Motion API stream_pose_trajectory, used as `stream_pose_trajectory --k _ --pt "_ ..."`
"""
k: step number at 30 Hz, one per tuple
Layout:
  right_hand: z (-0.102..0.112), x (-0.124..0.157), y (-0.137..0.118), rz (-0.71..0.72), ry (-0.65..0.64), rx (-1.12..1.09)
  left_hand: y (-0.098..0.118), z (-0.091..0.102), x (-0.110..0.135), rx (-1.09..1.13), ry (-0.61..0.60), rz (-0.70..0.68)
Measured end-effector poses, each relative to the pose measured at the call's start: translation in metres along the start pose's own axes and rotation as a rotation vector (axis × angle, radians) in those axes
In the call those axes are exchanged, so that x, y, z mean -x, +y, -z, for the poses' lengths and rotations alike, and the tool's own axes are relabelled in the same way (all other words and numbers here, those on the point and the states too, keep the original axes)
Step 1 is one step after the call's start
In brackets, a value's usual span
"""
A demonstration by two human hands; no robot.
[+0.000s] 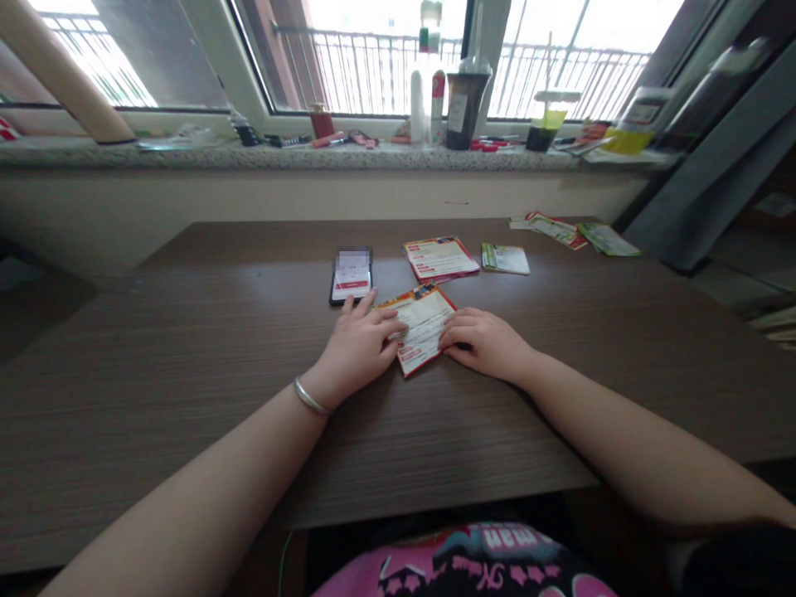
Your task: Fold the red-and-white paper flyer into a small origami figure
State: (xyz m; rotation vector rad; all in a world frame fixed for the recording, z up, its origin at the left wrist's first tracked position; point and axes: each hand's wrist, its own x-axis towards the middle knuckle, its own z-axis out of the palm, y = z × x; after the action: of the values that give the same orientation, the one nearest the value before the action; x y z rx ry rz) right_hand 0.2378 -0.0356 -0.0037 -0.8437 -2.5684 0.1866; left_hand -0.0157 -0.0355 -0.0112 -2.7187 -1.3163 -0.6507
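A printed card with a red border [424,323] lies tilted on the dark wooden table [186,348]. My left hand [357,348], with a silver bangle on the wrist, rests on the card's left edge with fingers stretched flat. My right hand [485,340] presses the card's right edge, its fingers curled down onto the paper. A phone [351,278] with a lit screen lies just beyond my left fingertips.
A stack of similar cards [440,258] and a green-and-white booklet [505,259] lie behind the card. More leaflets [569,232] sit at the table's far right. The windowsill [279,156] holds bottles, a dark cup [465,108] and small items.
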Motion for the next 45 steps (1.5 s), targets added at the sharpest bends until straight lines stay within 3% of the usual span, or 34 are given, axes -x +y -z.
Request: stream_pose_trajectory --k 7,12,38,45 --pt "0.000 0.000 0.000 -0.038 -0.012 0.005 0.008 0.004 -0.004 0.170 -0.131 -0.250" --pt "0.001 0.000 -0.001 -0.074 -0.003 -0.007 0.011 0.004 -0.003 0.223 -0.144 -0.329" --pt "-0.009 -0.002 0.013 -0.210 0.159 -0.090 0.020 0.012 -0.003 0.373 -0.221 -0.323" --pt "-0.010 -0.004 0.013 -0.234 0.182 -0.156 0.024 0.013 -0.001 0.292 -0.261 -0.308"
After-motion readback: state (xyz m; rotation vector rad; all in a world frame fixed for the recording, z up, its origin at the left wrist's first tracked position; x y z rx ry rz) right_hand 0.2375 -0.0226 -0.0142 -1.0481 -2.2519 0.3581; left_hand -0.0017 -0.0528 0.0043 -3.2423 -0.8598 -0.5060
